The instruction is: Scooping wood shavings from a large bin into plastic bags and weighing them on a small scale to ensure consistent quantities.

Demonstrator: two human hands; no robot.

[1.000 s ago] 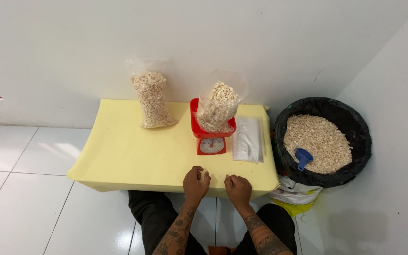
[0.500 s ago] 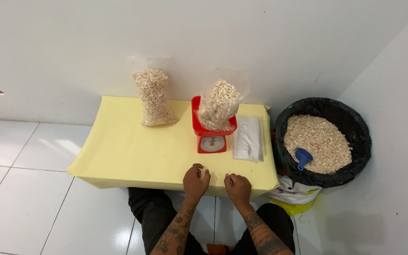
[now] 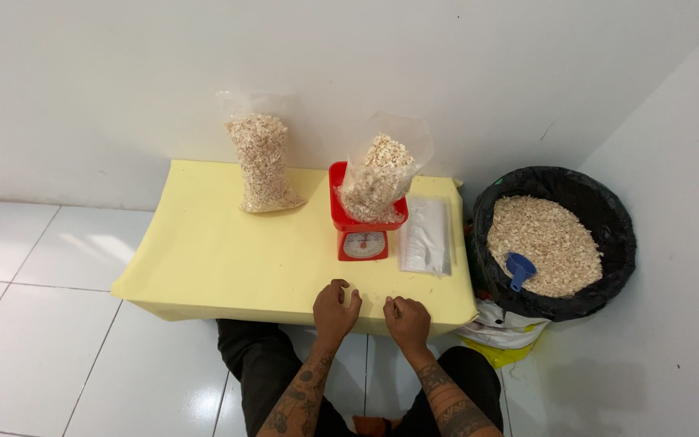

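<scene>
A plain white wall and glossy white floor tiles frame a low worktop (image 3: 228, 251) covered in smooth pale-yellow sheeting. Both hands rest at its near edge, close together. The left hand (image 3: 335, 311) lies knuckles up with fingers curled loosely inward; the right hand (image 3: 405, 318) is likewise half-curled, fingertips pinched toward something too small to make out, so what it holds cannot be told. Just beyond them stands a red kitchen scale (image 3: 363, 235), boxy with a round white dial, carrying an open clear plastic bag (image 3: 382, 174) heaped with pale, crumbly flakes. A second filled bag (image 3: 263, 162), tall and lumpy, stands upright to its left against the wall. A flat stack of clear empty bags (image 3: 426, 236) lies just right of the scale. Beside the worktop sits a round black-lined bin (image 3: 608, 218) full of the same flakes, with a blue scoop (image 3: 519, 268) in them.
</scene>
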